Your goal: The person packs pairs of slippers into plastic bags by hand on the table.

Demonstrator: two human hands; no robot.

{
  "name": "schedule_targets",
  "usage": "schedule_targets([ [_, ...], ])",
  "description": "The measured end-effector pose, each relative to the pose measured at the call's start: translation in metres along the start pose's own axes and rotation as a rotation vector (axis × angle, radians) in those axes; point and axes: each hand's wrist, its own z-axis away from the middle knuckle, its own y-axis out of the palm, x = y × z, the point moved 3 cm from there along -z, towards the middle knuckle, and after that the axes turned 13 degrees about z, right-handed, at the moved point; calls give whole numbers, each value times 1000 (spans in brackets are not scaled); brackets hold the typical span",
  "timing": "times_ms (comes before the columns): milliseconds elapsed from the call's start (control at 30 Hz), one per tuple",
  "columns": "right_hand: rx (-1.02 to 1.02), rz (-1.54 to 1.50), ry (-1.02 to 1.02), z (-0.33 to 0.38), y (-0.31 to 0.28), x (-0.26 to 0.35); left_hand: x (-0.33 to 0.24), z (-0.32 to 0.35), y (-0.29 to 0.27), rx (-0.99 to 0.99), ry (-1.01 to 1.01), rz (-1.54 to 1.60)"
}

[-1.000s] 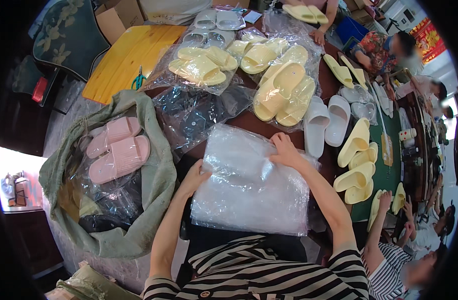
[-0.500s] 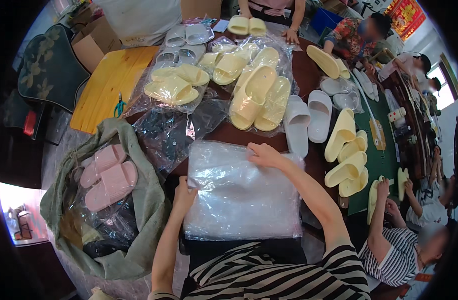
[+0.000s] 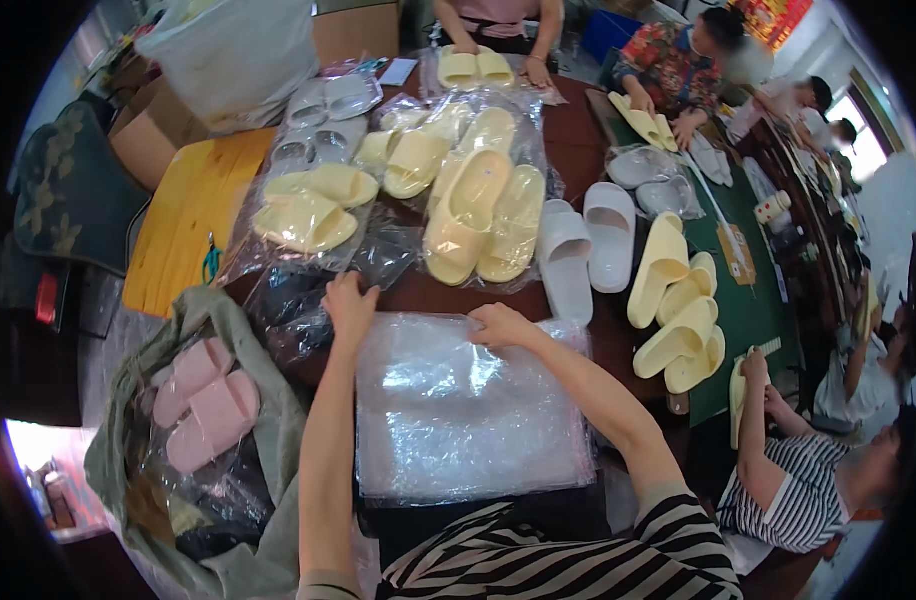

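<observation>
A flat stack of clear plastic bags lies in front of me, its near edge over my lap. My right hand is closed in a pinch on the far edge of the bags. Just beyond the stack's far left corner is my left hand, thumb apart from the bent fingers, beside the crumpled dark plastic; nothing shows in it. Past the stack, bagged yellow slippers lie on the brown table. A pair of white slippers sits loose to their right.
On my left stands an open green sack with bagged pink slippers inside. Scissors lie by a yellow wooden board. Loose yellow slippers line the right side, near a green tabletop. Several other people handle slippers around the tables.
My left hand has left the stack's left edge and moved forward to beyond its far corner. My right hand keeps its pinch. Across the table, a person has lowered the yellow slippers onto it.
</observation>
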Motion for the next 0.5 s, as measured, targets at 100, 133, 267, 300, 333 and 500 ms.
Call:
schedule_targets([
  [100,-22,-4,25,-17,-2,-23,-9,-24,-14,92,-6,210],
  [133,-136,-16,-56,-27,-6,-22,-7,-30,-30,50,71,326],
  [267,-279,-139,-74,-72,-18,14,11,-51,-101,89,46,534],
  [300,-205,-166,9,-85,-22,24,10,-52,-116,89,23,632],
  [333,-126,-191,87,-97,-23,31,2,-50,-127,67,17,605],
  [500,-354,-78,-19,-143,-28,72,-45,-5,-139,-44,99,550],
])
